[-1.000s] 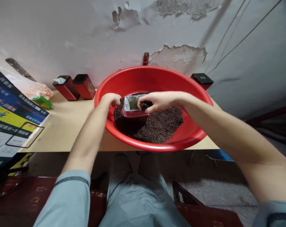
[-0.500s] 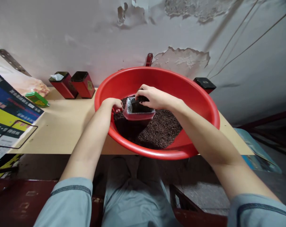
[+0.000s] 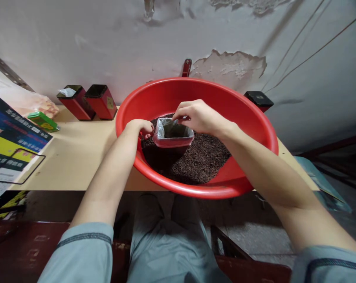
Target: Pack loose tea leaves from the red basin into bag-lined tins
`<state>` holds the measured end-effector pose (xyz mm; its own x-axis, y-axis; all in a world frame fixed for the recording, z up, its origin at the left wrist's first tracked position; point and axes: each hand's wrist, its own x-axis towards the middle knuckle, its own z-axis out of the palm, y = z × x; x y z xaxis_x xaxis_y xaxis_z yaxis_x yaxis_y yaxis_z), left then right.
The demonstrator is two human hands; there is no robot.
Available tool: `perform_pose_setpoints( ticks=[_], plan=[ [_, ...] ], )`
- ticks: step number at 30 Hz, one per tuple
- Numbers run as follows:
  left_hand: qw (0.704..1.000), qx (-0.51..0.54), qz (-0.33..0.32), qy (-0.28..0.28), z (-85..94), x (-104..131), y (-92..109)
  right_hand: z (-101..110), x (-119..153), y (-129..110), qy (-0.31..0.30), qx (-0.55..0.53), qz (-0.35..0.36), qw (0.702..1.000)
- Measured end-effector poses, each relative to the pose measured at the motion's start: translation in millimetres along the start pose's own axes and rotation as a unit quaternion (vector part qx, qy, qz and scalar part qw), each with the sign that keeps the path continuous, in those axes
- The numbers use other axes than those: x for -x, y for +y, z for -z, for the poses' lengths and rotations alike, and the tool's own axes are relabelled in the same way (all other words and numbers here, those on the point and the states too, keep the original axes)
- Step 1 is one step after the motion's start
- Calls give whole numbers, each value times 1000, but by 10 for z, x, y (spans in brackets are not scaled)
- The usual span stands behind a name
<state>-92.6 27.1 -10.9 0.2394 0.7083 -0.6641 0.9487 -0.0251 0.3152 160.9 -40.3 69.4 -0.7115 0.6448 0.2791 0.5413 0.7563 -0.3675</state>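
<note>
Red lined tin [image 3: 173, 142], mouth up, longer rim crosswise, right hand [image 3: 195, 114] part-spread, left hand [image 3: 143, 127] grip unclear

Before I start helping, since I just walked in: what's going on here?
A person's right hand is over the back edge of a plastic-lined red container inside a big red basin. The left hand is by the container's left side; whether it touches is unclear. Dark loose bits lie beside the container. Two red tins stand on the table, left of the basin.
</note>
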Motion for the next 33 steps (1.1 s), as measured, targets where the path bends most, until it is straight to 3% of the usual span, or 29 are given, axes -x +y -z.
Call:
perform_pose_setpoints(
  ticks=[2,3,5,8,11,15,23,27,33],
  plan=[
    [1000,-1,1,3,2,1,8,122,78,-74,-3,-15,-23,1000],
    [1000,-1,3,5,4,0,12,160,131,-97,-36,-27,-37,998],
    [1000,2,9,8,9,-7,21,147,261,-108,-176,-58,-59,981],
    [1000,16,17,8,19,-25,30,-140,479,-78,-414,-59,-64,906],
    [999,26,20,4,25,-41,30,-566,661,-71,-511,18,-90,855],
    [1000,8,13,2,20,-47,9,-875,766,-100,-533,22,-101,840],
    [1000,13,24,2,-25,-48,-22,-904,724,6,-525,-23,-73,848],
    [1000,11,15,2,-22,-44,-22,-931,696,21,-547,-77,-132,823],
    [1000,-10,1,-3,-5,-38,-52,-1023,749,-149,-481,-73,-210,848]
  ],
)
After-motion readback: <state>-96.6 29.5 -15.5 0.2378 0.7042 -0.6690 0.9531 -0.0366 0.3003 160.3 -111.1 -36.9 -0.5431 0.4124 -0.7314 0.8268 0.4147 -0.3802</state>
